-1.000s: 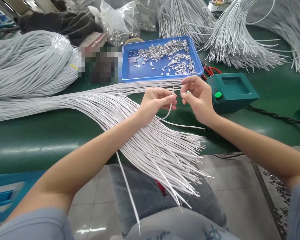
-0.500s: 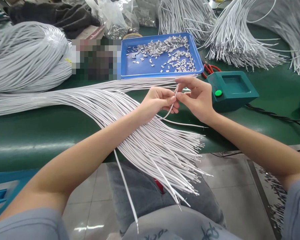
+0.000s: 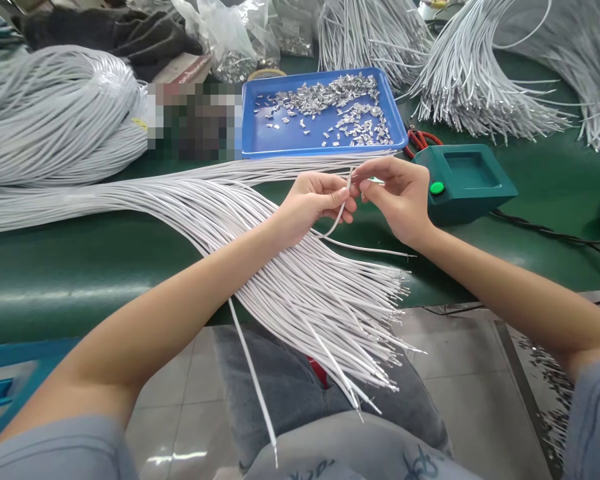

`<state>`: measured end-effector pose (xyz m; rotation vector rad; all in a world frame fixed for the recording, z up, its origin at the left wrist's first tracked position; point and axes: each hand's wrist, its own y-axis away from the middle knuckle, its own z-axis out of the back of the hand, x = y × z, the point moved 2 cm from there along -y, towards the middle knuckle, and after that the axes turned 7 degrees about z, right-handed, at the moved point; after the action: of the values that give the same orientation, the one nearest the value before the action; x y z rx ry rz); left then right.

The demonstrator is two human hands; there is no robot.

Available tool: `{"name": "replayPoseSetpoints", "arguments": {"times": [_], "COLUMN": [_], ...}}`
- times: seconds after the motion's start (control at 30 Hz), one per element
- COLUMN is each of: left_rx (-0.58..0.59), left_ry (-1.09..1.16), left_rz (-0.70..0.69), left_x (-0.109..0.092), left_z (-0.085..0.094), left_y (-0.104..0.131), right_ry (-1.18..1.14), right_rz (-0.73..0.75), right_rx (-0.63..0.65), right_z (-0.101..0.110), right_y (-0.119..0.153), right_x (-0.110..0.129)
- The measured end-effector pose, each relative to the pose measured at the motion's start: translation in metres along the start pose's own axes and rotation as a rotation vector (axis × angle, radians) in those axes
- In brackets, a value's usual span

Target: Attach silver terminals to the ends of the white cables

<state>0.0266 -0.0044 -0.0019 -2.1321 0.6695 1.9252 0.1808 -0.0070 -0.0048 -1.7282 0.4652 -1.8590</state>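
On the green table [image 3: 55, 277], a loose bundle of white wires [image 3: 305, 280] fans from the left edge toward the lower middle of the frame, partly covered by the left forearm. A blue tray [image 3: 293, 141] of small metal pieces sits at upper centre, just beyond the hands. A green box [image 3: 473, 193] with a bright button stands close beside the right hand [image 3: 399, 197]; a grey coil [image 3: 55, 113] fills the upper left. Dark lettering on the shirt [image 3: 360, 447] at the bottom edge and print on a carton [image 3: 187, 70] at upper left cannot be read.

The left hand [image 3: 313, 205] pinches a single wire [image 3: 349, 180] near its end, just above centre. The right hand's thumb and forefinger curl toward that end; whether they grip anything is unclear.
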Motion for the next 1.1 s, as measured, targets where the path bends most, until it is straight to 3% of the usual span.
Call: {"name": "replayPoseSetpoints", "arguments": {"times": [0.43, 0.8, 1.1], "left_rx": [0.059, -0.005, 0.039], "left_ry": [-0.063, -0.121, -0.1], "left_rz": [-0.068, -0.105, -0.1], "left_x": [0.007, 0.007, 0.005], "left_z": [0.004, 0.003, 0.002], "left_y": [-0.003, -0.005, -0.003], "right_ry": [-0.075, -0.252, -0.168], "right_rz": [-0.15, -0.31, -0.239], "right_rx": [0.04, 0.089, 0.115], "right_z": [0.003, 0.003, 0.002], "right_y": [-0.004, -0.003, -0.004], "right_x": [-0.01, -0.016, -0.014]}}
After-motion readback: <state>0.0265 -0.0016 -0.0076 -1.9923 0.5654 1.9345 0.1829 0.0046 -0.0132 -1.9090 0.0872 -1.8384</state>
